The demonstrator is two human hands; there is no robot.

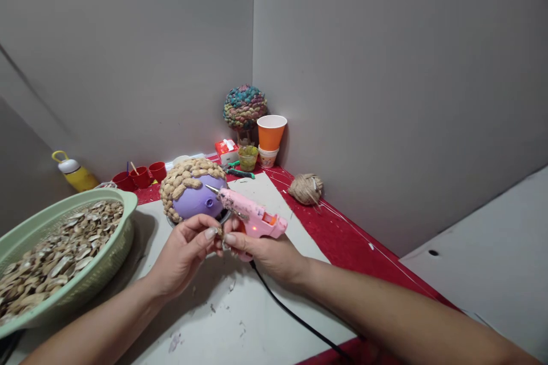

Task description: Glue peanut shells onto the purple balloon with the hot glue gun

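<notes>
A purple ball (197,199) partly covered with glued nut shells rests on the table in front of me. My right hand (266,254) grips a pink glue gun (250,217), its nozzle resting against the ball. A black cord (295,316) runs from the gun toward me. My left hand (186,251) pinches a small shell piece (220,232) between thumb and fingers, right beside the right hand's fingertips and just below the ball.
A green basket (98,274) full of shells sits at the left. Red cups (141,175), a yellow bottle (77,174), pliers (240,172), orange paper cups (271,134), a coloured shell ball (244,105) and a twine ball (305,188) stand near the grey walls.
</notes>
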